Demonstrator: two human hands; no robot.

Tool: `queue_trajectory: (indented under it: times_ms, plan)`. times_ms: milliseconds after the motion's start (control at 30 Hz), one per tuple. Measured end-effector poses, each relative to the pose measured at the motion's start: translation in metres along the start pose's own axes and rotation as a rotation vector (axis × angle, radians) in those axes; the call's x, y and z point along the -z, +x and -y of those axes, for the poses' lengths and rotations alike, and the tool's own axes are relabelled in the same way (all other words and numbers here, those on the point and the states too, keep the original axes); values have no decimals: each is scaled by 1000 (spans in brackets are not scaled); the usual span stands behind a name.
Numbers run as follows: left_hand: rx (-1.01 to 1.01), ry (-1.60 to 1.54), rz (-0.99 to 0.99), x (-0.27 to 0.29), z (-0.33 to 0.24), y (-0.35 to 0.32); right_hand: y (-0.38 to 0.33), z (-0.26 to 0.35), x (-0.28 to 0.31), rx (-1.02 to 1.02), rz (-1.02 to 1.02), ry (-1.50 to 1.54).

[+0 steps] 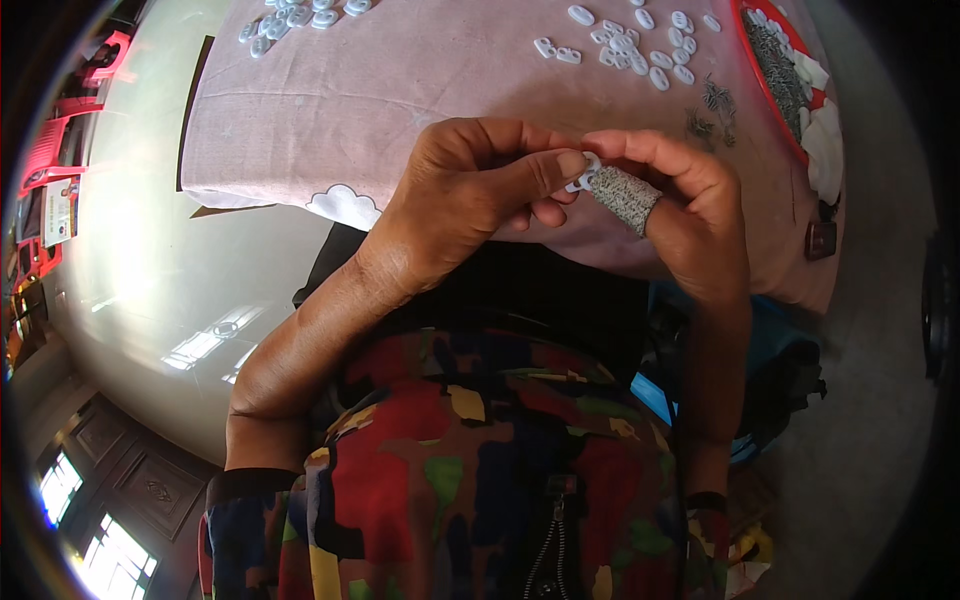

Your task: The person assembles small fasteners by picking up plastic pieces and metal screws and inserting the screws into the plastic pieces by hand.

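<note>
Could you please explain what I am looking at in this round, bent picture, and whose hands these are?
There is no machine here. The picture comes from a wide fisheye camera worn on a person's head, looking down, so straight edges curve near the rim. The two forearms rising from the lower edge are the wearer's own.

The left hand and right hand meet above the lap and pinch one small white plastic piece between their fingertips. A grey knitted finger cover sits on one finger of the right hand.

Beyond the hands is a table under a pink cloth. On it lie scattered white plastic pieces, a second cluster at the far left, and small dark metal bits. A red tray at the right edge holds more.
</note>
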State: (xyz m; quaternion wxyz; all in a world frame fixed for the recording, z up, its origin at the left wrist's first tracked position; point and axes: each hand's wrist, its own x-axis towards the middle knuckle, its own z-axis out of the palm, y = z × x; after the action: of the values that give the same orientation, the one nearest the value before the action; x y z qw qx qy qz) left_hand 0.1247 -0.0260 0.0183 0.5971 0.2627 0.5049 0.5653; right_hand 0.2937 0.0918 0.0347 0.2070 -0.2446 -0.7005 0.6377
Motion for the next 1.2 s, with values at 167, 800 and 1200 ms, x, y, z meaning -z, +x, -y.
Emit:
queue_trajectory:
  times_ms: [167,800,1200]
  plan:
    - [10,1,-11,-1,-1,0,0,4,1,-66,85,-12]
    - [51,-155,-34,-8,-1,-2,-5,8,-15,457,-110,-794]
    - [26,-22,-30,-8,4,-3,-3,16,-10,413,-18,-839]
